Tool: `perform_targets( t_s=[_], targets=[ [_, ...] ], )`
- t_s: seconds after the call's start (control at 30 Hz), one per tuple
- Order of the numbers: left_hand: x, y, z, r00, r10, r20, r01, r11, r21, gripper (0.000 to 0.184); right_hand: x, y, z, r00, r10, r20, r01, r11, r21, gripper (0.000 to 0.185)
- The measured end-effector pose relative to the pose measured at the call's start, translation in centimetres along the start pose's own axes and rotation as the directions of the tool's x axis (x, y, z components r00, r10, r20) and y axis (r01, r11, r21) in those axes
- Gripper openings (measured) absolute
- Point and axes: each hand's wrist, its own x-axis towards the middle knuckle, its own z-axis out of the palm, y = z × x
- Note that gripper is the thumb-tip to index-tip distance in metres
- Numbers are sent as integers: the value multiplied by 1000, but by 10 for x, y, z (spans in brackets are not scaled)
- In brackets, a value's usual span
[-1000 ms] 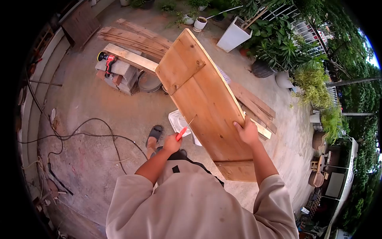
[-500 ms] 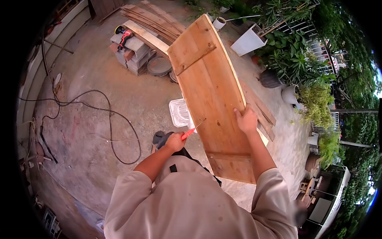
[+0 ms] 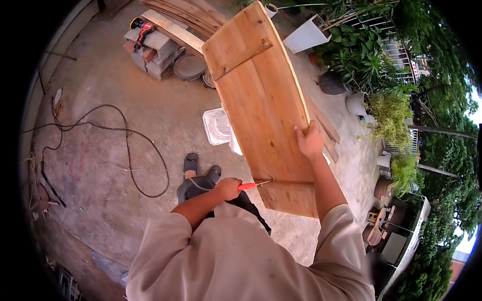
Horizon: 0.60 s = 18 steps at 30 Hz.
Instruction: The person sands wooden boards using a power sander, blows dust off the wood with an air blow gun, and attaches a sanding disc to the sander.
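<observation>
A wooden panel [image 3: 266,110] of joined boards stands tilted in front of me, with a crosspiece [image 3: 245,59] near its far end and another near its close end. My right hand [image 3: 310,140] is closed on the panel's right edge, thumb over its face. In my left hand [image 3: 229,188] is a red-handled screwdriver [image 3: 247,186] with a thin metal shaft. Its tip lies at the panel's surface by the near crosspiece; whether it touches I cannot tell. A white plastic stool [image 3: 217,127] is partly hidden behind the panel's left edge.
A red power tool [image 3: 144,35] lies on stacked concrete blocks [image 3: 163,52], beside long planks [image 3: 193,17]. A black cable [image 3: 129,145] loops over the concrete floor on the left. Potted plants [image 3: 359,103] and a white planter [image 3: 306,35] line the right side.
The screwdriver has moved down the panel, from its middle toward the near crosspiece. My right hand keeps its hold on the edge. The view has shifted slightly, and my feet now show.
</observation>
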Motion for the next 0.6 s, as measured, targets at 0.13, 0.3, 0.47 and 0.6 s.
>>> perform_targets(
  t_s=[0.13, 0.3, 0.47, 0.6],
  targets=[
    [-2, -6, -13, 987, -83, -134, 86, 996, 11, 22, 2, 5, 6, 999, -18, -31, 17, 1000, -4, 58],
    [-3, -17, 1, 882, -275, -383, 210, 956, -205, 16, 7, 8, 5, 999, -38, -19, 39, 999, 19, 60],
    [-14, -18, 48, 878, -167, -449, 118, 984, -135, 15, 9, 15, 6, 994, -107, -2, 107, 994, 32, 60],
    [-35, -18, 75, 909, -298, -292, 285, 955, -87, 20, 10, 11, 0, 994, -107, 30, 104, 992, 70, 61]
  ],
)
